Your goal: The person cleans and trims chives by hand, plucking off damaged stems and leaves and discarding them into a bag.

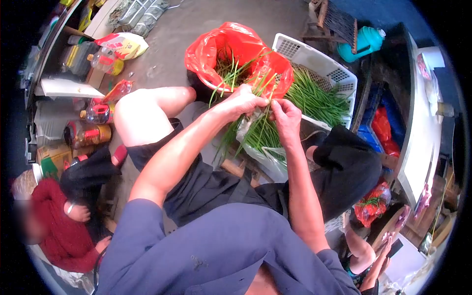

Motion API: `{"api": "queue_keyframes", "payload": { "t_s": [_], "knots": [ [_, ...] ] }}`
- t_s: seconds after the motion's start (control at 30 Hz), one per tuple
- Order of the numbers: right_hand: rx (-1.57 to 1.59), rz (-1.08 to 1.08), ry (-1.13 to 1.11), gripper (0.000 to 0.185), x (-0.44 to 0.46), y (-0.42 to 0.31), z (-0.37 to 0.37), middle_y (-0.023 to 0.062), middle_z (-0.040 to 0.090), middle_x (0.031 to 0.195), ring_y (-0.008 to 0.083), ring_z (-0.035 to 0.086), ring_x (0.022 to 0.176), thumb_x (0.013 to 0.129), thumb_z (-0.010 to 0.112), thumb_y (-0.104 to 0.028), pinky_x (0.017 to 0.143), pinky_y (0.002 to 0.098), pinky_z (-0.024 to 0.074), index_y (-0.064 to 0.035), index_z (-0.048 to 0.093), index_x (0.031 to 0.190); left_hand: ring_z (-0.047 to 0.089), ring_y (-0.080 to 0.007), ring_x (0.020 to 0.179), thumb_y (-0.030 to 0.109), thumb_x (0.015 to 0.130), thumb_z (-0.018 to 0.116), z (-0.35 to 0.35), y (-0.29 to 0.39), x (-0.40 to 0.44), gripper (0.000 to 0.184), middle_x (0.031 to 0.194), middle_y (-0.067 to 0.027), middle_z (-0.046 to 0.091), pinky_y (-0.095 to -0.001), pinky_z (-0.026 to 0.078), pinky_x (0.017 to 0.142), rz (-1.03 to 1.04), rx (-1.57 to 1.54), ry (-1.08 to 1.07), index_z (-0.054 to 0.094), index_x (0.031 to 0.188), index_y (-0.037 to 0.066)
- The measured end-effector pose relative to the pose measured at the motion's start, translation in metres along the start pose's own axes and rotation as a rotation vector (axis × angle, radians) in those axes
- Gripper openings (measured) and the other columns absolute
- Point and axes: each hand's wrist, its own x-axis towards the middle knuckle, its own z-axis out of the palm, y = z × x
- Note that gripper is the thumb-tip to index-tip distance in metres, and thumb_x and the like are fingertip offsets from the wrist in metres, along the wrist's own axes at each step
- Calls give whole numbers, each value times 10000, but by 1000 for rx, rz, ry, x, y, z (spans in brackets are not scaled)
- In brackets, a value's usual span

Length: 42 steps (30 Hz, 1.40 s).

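My left hand (242, 104) is closed round a few long thin green stalks that look like chives (258, 89). Fingertips of my right hand (286, 117) pinch a stalk close beside the left fingertips. Just beyond the hands, a red plastic bag (201, 48) lines an open container with loose green trimmings inside. Below them, between my knees, a clear plastic bag (275, 169) holds more chives. Right of the red bag, a white perforated basket (314, 51) contains a thick pile of long green chives (317, 98).
At left are shelves with bottles (88, 133). A person in a dark red top (66, 226) sits at lower left; another person's arm (360, 246) shows at lower right. A turquoise jug (363, 43) and wooden chair (337, 24) stand at the back right.
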Motion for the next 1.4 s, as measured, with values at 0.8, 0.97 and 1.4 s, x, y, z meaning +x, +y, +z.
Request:
{"api": "queue_keyframes", "payload": {
  "t_s": [0.8, 0.97, 1.4],
  "knots": [
    [61, 41, 182, 126, 12, 8, -11, 0, 592, 707, 67, 513, 555, 878, 623, -123, 528, 217, 428, 2, 632, 886, 388, -46, 415, 154, 812, 658, -2, 4, 0, 100, 665, -37, 628, -217, 295, 399, -78, -3, -103, 624, 806, 60],
    [36, -27, 196, 117, 20, 6, -14, 2, 589, 701, 65, 510, 555, 878, 615, -113, 522, 215, 427, 2, 633, 877, 388, -45, 418, 140, 825, 642, -7, 4, -5, 87, 693, -48, 643, -212, 299, 401, -90, -41, -101, 616, 842, 59],
    [192, -109, 85, 205, 90, -50, 29, 58, 655, 819, 91, 573, 627, 880, 634, -147, 583, 232, 476, 24, 645, 993, 395, -43, 425, 144, 911, 584, -27, 11, -18, 76, 733, -58, 646, -193, 325, 415, -40, -432, -75, 550, 934, 80]
  ]
}}
